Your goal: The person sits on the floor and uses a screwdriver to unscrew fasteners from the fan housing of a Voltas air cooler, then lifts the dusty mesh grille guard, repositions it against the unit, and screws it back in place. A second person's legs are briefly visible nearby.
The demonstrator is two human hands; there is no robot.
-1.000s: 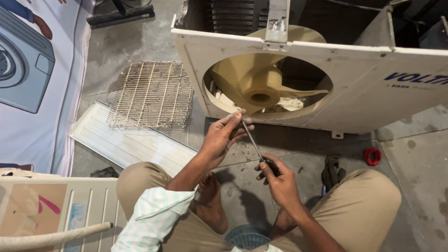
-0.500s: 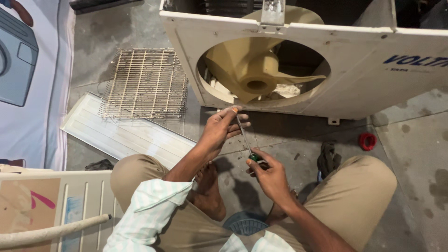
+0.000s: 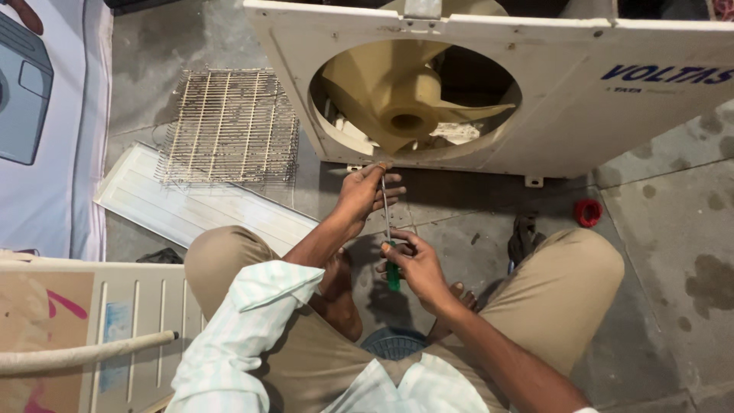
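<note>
Grey concrete floor (image 3: 673,229) under wire grille (image 3: 229,126), white panel (image 3: 191,206), red cap (image 3: 587,212).

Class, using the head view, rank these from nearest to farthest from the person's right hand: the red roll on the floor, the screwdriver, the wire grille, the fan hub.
1. screwdriver: held in the right hand.
2. fan hub: straight ahead, inside the casing's round opening.
3. red roll: on the floor to the right.
4. wire grille: far left, ahead.

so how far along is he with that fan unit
Done: the rusty wire grille lies on the floor, leaving the cream fan blades exposed in the white outdoor unit. In hand: both hands, left and right, hold a green-handled screwdriver at its lower edge. The fan remains mounted.
</note>
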